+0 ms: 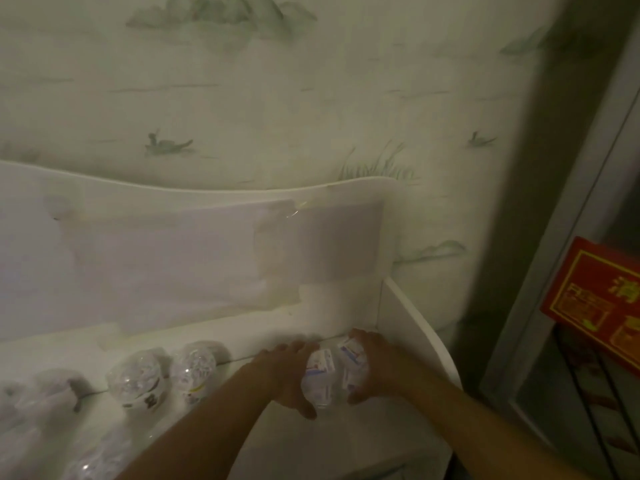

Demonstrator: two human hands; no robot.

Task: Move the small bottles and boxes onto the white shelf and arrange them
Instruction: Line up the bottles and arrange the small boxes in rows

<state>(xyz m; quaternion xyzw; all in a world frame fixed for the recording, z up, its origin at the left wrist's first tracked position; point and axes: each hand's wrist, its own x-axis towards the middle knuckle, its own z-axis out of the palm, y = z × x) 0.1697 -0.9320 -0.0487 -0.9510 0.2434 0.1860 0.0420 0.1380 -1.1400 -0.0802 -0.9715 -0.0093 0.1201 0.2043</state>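
Two small clear bottles with white, red and blue labels stand side by side near the right end of the white shelf (408, 306). My left hand (292, 374) presses the left bottle (320, 374) from its left. My right hand (372, 367) cups the right bottle (351, 363) from its right. Both hands squeeze the pair together. The view is dim and blurred, so the labels are unreadable.
Two rounded clear wrapped items (138, 379) (194, 370) sit left of my hands on the shelf, with more blurred ones at the far left (45, 393). Patterned wallpaper rises behind. A red box with yellow print (599, 292) hangs at the right, beside a grey frame.
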